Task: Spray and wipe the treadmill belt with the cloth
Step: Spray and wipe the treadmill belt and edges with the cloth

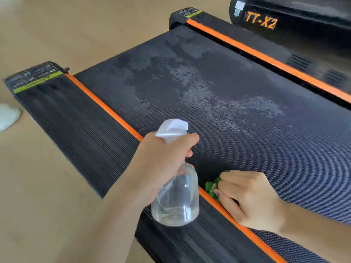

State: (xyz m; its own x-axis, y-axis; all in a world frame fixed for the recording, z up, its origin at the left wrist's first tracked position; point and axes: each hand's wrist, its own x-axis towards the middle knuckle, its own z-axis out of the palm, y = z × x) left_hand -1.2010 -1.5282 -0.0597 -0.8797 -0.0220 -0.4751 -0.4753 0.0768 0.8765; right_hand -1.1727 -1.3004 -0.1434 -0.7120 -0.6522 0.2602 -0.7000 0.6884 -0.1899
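Note:
The black treadmill belt (pixel 218 88) runs diagonally through the view, with wet patches and pale droplet marks across its middle. My left hand (pixel 161 164) grips a clear spray bottle (pixel 178 198) with a white trigger head, held above the belt's left orange edge. The nozzle points toward the belt. My right hand (pixel 248 196) holds a green cloth (pixel 212 185) down on the belt beside the orange stripe. My fingers hide most of the cloth.
Ribbed black side rails (pixel 76 122) with orange stripes flank the belt. A black cylinder marked TT-X2 (pixel 284 14) lies at the upper right. Light wooden floor (pixel 47 186) surrounds the treadmill, and a white object (pixel 7 116) sits at the left edge.

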